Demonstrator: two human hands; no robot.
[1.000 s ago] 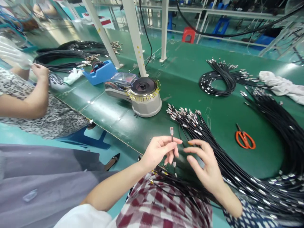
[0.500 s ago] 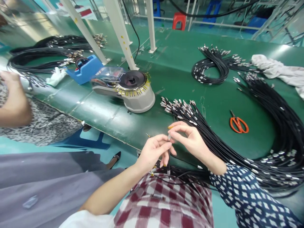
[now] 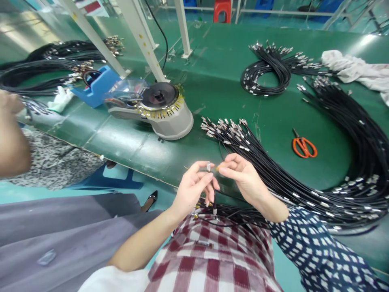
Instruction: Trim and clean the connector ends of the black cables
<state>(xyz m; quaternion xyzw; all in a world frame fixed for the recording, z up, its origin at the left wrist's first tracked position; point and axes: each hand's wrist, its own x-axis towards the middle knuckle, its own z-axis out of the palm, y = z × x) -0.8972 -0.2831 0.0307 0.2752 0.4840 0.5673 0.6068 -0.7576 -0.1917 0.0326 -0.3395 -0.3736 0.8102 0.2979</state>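
Note:
My left hand [image 3: 194, 184] pinches a black cable close to its silver metal connector [image 3: 208, 166], which sticks up above the fingertips. Below that hand, the cable runs down towards my lap. Just right of the connector is my right hand [image 3: 244, 174], thumb and forefinger closed on a small yellow piece [image 3: 217, 168] that looks like tape. A gap separates this piece from the connector. More black cables [image 3: 240, 211] lie across the table edge and my checked apron, partly covered by my hands.
A grey tape dispenser [image 3: 173, 121] with yellow strips round its disc stands ahead left, beside a blue tape holder [image 3: 94, 89]. Cable bundles [image 3: 273, 170] curve along the right, around orange-handled scissors [image 3: 304, 147]. A coiled bundle [image 3: 264, 79] and white cloth [image 3: 349, 69] lie behind. A co-worker's arm [image 3: 13, 138] is at left.
My left hand has shifted slightly left with the cable, and the connector now shows clear of my right fingers. My right hand has drawn a little apart from it. The view has tilted down.

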